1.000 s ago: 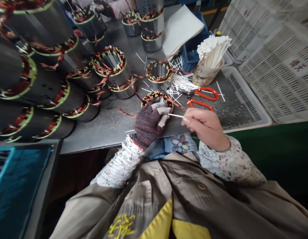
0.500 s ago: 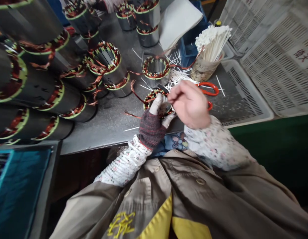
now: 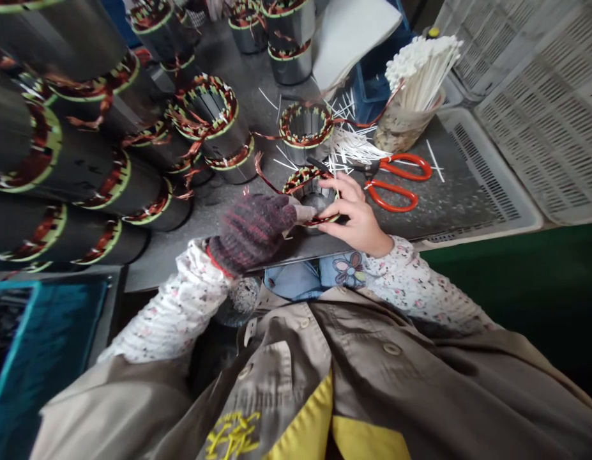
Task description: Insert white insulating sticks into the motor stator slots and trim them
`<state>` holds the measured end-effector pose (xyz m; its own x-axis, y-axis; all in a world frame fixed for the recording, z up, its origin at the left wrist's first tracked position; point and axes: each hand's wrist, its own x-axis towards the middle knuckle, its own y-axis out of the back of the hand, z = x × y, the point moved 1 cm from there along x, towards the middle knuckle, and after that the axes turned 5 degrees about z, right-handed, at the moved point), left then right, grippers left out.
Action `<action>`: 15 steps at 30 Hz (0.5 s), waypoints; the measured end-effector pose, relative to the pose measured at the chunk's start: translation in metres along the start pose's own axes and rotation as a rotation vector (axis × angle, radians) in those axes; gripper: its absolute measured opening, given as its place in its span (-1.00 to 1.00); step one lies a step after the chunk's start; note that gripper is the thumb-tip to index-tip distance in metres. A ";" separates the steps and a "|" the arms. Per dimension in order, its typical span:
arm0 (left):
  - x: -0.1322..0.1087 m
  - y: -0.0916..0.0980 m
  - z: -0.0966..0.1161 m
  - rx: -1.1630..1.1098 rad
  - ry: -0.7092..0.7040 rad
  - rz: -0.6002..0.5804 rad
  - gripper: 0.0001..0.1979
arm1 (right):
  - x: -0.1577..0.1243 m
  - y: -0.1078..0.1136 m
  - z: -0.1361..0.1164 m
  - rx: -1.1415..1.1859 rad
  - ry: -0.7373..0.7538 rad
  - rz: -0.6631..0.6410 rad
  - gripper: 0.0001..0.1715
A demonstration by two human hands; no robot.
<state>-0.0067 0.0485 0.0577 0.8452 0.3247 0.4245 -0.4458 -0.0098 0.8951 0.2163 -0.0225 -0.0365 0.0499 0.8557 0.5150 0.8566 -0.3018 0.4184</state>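
Note:
A small motor stator (image 3: 301,181) with copper windings and a pale green rim stands near the table's front edge. My left hand (image 3: 258,227), in a dark knitted glove with bare-looking fingertips, closes on the stator's near-left rim; part of its grip is hidden. Bare, my right hand (image 3: 354,217) grips the right side of the rim, thumb and fingers over the edge. A thin white strip shows by its fingers. Just behind stands another stator (image 3: 305,148). Red-handled scissors (image 3: 405,167) lie to the right of my right hand.
Stacked stators (image 3: 147,204) fill the left side. White strips (image 3: 356,145) lie scattered behind the scissors. A cup (image 3: 405,131) holds a bundle of white sticks. Beyond are a blue bin (image 3: 368,96) and white plastic crates (image 3: 539,115).
My right hand has come down from above the stator onto its right rim. My left hand has swung leftward and turned at the near-left rim. The scissors are now uncovered.

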 end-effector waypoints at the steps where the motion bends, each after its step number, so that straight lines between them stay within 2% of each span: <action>1: 0.007 0.002 -0.004 0.038 -0.104 -0.050 -0.71 | 0.000 -0.001 -0.001 0.017 -0.004 0.004 -0.84; 3: 0.017 0.005 -0.006 0.210 -0.339 -0.126 -0.72 | 0.001 0.002 -0.004 0.017 -0.013 -0.016 -0.83; 5: 0.020 0.006 -0.004 0.345 -0.439 -0.051 -0.76 | 0.004 0.012 -0.004 0.026 0.011 -0.030 -0.85; 6: 0.019 0.005 -0.002 0.367 -0.464 0.001 -0.78 | 0.008 0.020 0.000 0.040 0.029 0.007 -0.86; 8: 0.012 0.001 -0.003 0.286 -0.465 0.074 -0.78 | 0.023 0.043 0.018 0.042 0.035 0.217 -0.86; 10: 0.006 -0.006 -0.009 0.117 -0.413 0.045 -0.73 | 0.046 0.068 0.048 -0.036 -0.036 0.506 -0.83; 11: 0.005 -0.010 -0.013 0.033 -0.383 0.021 -0.75 | 0.060 0.079 0.064 -0.106 -0.092 0.587 -0.84; 12: 0.006 -0.014 -0.017 -0.040 -0.358 0.015 -0.79 | 0.075 0.088 0.080 -0.177 -0.141 0.606 -0.84; 15: 0.010 -0.026 -0.018 -0.139 -0.306 0.058 -0.87 | 0.114 0.103 0.115 -0.341 -0.215 0.548 -0.78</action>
<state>0.0079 0.0686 0.0366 0.8573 0.0279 0.5141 -0.5136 0.1156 0.8502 0.3694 0.0921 -0.0205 0.5617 0.5953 0.5745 0.4704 -0.8011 0.3701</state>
